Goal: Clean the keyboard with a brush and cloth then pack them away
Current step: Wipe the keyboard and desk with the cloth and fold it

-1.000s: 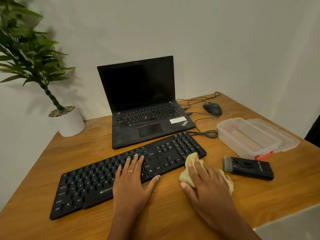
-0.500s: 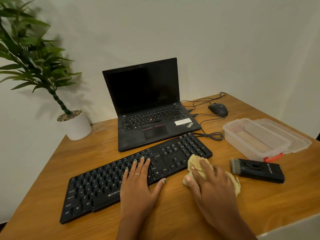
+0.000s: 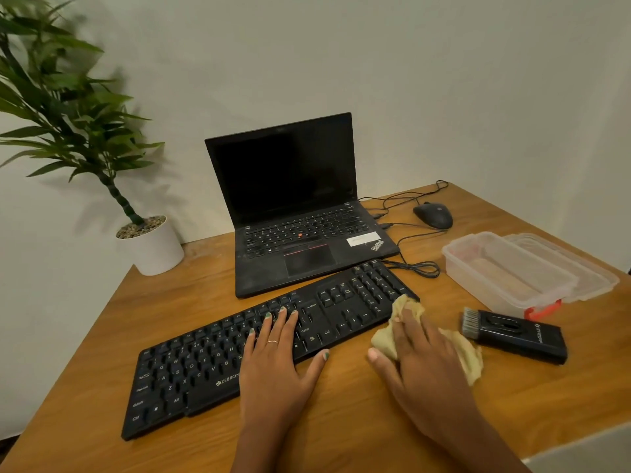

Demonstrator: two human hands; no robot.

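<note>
While the left hand [image 3: 273, 363] lay flat and spread on the keyboard [image 3: 259, 349], apparently steadying it, the right hand [image 3: 420, 363] pressed a bunched cloth [image 3: 406, 308] against the keyboard's corner ahead of its fingertips. Just beyond that hand lay the brush [image 3: 514, 336], handy to the open container [image 3: 505, 271].

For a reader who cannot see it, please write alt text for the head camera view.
A person's right hand presses a yellow cloth against the right end of a black keyboard on a wooden desk, while the left hand rests flat on the keys. A black brush and an open plastic container lie to the right.
</note>
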